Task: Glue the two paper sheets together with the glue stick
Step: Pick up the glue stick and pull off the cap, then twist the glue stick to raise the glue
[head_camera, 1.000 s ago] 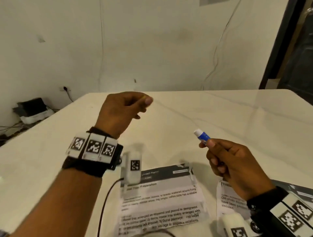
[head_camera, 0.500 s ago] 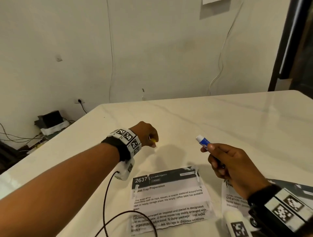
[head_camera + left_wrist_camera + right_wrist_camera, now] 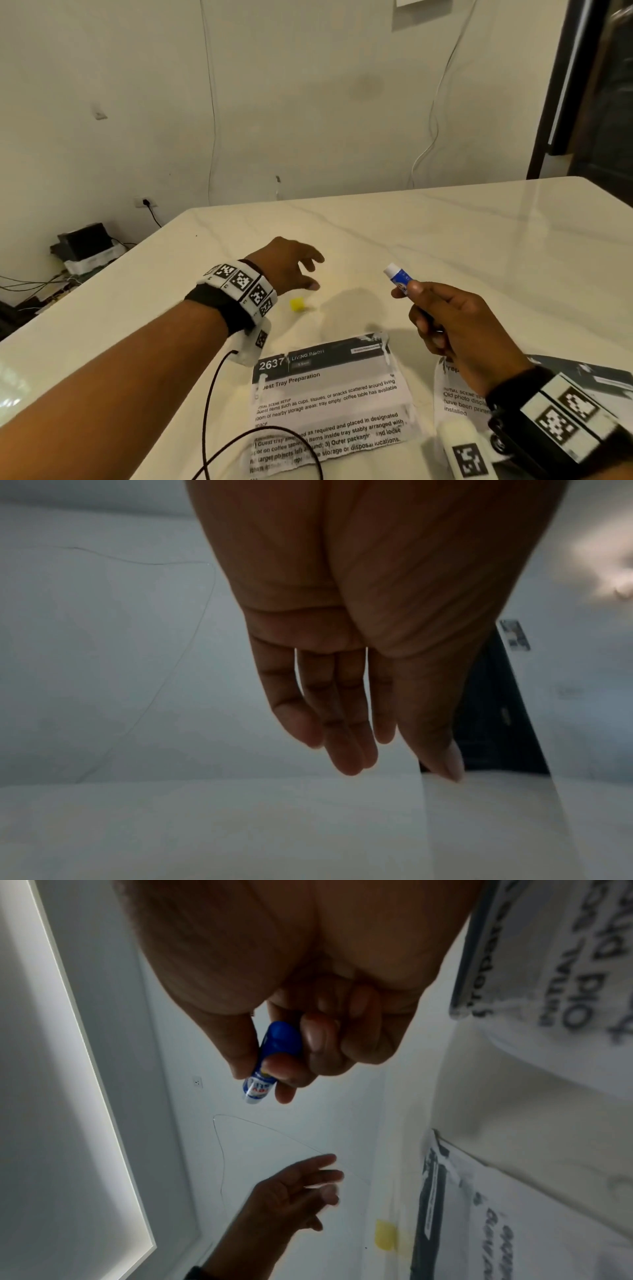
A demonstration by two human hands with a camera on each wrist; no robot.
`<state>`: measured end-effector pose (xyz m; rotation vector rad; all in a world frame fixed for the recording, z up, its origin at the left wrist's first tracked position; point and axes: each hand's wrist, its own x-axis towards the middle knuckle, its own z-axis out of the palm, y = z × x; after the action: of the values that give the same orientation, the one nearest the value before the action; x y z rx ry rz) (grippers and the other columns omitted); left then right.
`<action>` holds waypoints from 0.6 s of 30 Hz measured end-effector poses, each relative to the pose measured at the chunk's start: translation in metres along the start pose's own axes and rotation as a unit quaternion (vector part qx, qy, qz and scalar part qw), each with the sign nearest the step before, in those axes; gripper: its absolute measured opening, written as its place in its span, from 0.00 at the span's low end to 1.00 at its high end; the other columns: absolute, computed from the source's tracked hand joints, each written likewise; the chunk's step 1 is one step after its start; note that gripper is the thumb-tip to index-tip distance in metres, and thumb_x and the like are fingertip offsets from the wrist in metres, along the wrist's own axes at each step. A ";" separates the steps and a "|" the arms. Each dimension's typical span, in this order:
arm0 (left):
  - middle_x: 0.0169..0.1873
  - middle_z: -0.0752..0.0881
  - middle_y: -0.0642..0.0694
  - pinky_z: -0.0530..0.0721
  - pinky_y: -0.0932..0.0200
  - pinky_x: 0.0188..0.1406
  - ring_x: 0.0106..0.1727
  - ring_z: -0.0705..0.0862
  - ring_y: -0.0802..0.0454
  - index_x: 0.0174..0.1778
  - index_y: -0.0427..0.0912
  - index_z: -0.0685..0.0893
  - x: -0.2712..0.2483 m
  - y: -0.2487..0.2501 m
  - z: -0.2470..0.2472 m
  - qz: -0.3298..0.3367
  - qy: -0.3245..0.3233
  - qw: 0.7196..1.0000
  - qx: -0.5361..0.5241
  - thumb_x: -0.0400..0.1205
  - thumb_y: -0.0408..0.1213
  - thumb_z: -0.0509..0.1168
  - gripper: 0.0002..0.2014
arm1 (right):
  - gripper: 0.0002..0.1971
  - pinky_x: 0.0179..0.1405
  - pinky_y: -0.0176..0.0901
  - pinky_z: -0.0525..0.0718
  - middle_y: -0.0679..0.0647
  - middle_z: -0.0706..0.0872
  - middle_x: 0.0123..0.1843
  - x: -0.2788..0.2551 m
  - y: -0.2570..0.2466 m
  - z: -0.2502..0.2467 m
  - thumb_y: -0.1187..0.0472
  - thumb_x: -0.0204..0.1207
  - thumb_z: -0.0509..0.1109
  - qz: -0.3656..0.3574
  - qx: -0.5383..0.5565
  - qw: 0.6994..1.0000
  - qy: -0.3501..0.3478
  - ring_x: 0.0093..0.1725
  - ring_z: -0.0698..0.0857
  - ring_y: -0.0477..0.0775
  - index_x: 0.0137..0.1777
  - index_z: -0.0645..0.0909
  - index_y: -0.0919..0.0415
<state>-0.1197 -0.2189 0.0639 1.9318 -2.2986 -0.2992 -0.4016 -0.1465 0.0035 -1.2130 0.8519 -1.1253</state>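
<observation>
Left hand [image 3: 287,265]: spread, empty | right hand [image 3: 455,329]: pinches glue stick [image 3: 397,277] | risk: unheld sheet [image 3: 329,401] may slide or crease on worktop [image 3: 479,240] under the stick

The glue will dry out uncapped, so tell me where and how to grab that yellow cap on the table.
Pinch the yellow cap across its sides, coming straight down from above. It is small and stubby, resting on the table with nothing touching it, so thumb and forefinger fit either side. The empty left hand, fingers relaxed, is just beyond it and probably best placed.

glue stick [image 3: 398,278]: blue, white tip, in my grip
cap [image 3: 297,304]: yellow
sheets [image 3: 329,401]: white, black print
table [image 3: 479,246]: cream marble
</observation>
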 end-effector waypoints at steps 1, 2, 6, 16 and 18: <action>0.53 0.89 0.54 0.84 0.57 0.59 0.44 0.87 0.57 0.66 0.51 0.85 -0.006 0.011 -0.004 0.015 0.028 0.999 -0.034 0.72 0.47 0.79 0.25 | 0.16 0.25 0.41 0.59 0.56 0.72 0.30 -0.001 -0.002 0.000 0.45 0.78 0.68 -0.004 -0.002 1.000 0.002 0.25 0.62 0.50 0.54 0.91 0.54; 0.53 0.90 0.57 0.85 0.58 0.58 0.46 0.88 0.58 0.65 0.52 0.85 -0.013 0.023 -0.008 0.031 0.058 0.995 -0.069 0.72 0.49 0.78 0.25 | 0.18 0.24 0.41 0.59 0.56 0.71 0.29 -0.001 -0.003 0.000 0.43 0.77 0.68 -0.007 -0.001 1.000 0.004 0.25 0.61 0.49 0.55 0.91 0.52; 0.53 0.90 0.60 0.88 0.63 0.41 0.48 0.90 0.58 0.64 0.57 0.85 -0.039 0.073 -0.009 0.081 0.119 0.947 -0.288 0.73 0.50 0.77 0.22 | 0.21 0.22 0.38 0.61 0.52 0.66 0.30 -0.001 -0.007 -0.001 0.40 0.74 0.67 -0.013 0.032 0.999 0.031 0.26 0.61 0.48 0.58 0.90 0.51; 0.47 0.89 0.48 0.79 0.57 0.34 0.41 0.81 0.54 0.61 0.39 0.88 -0.028 0.120 0.085 0.040 0.044 0.746 -0.663 0.79 0.39 0.73 0.15 | 0.19 0.23 0.40 0.57 0.51 0.63 0.28 0.006 0.001 -0.004 0.41 0.75 0.66 0.001 0.026 0.999 0.040 0.25 0.58 0.49 0.55 0.91 0.50; 0.45 0.87 0.49 0.78 0.58 0.35 0.42 0.79 0.53 0.58 0.40 0.90 -0.028 0.119 0.093 0.023 0.032 0.733 -0.679 0.80 0.43 0.71 0.14 | 0.20 0.25 0.42 0.54 0.51 0.61 0.28 0.008 0.003 -0.004 0.41 0.74 0.67 0.016 0.026 0.999 0.034 0.26 0.56 0.49 0.58 0.91 0.50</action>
<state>-0.2494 -0.1655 0.0021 0.9943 -1.2141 -1.3665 -0.4026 -0.1553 0.0004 -1.1207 0.8852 -1.1622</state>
